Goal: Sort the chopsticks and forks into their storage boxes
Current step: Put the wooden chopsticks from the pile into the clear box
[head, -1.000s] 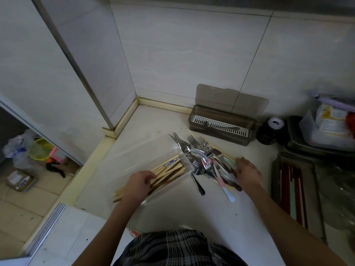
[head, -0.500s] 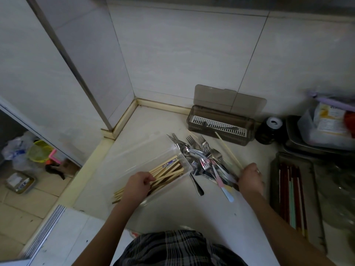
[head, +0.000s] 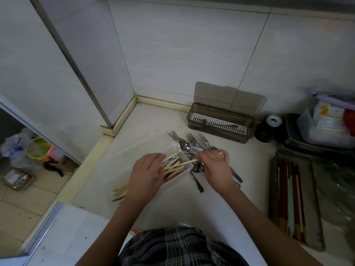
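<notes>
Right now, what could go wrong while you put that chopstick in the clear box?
The clear box already holds a loose heap of wooden chopsticks, some sticking out past its near end, so they might slide out if the left hand nudges the box. The right hand, pinching a chopstick, hangs just over the fork pile; it could knock forks about.

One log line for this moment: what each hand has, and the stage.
left hand: on chopsticks in clear box | right hand: pinching one chopstick over box | forks: unsorted
</notes>
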The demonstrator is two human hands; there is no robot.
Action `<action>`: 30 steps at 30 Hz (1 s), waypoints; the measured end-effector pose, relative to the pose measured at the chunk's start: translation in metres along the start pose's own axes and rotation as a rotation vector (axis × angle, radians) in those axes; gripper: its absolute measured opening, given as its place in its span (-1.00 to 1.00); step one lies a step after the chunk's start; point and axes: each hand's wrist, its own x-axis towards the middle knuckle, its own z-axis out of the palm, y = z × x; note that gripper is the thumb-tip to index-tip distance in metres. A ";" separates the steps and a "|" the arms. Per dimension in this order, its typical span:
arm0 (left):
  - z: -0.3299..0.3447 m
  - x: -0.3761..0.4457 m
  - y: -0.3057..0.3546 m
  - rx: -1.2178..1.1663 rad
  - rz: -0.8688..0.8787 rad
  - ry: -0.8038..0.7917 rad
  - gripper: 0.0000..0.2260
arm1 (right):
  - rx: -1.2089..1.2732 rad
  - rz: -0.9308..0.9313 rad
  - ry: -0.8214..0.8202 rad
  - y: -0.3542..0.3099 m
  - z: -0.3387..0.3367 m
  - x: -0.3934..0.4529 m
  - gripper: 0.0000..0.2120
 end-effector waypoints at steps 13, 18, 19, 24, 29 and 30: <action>0.007 -0.011 -0.043 -0.258 -0.401 -0.409 -0.80 | 0.197 0.253 -0.147 0.065 0.012 -0.029 -0.62; 0.009 -0.015 -0.053 -0.261 -0.462 -0.479 -0.80 | -0.170 0.282 -0.522 0.098 0.022 -0.058 -0.40; 0.010 -0.015 -0.052 -0.262 -0.473 -0.475 -0.80 | -0.166 0.334 -0.507 0.100 0.020 -0.058 -0.44; 0.013 -0.019 -0.050 -0.235 -0.492 -0.478 -0.75 | -0.228 0.481 -0.525 0.107 0.011 -0.047 -0.53; 0.013 -0.018 -0.047 -0.225 -0.485 -0.472 -0.73 | -0.188 0.449 -0.219 0.105 0.005 -0.024 -0.70; 0.013 -0.018 -0.047 -0.223 -0.478 -0.468 -0.73 | -0.159 0.414 -0.188 0.103 0.004 -0.019 -0.72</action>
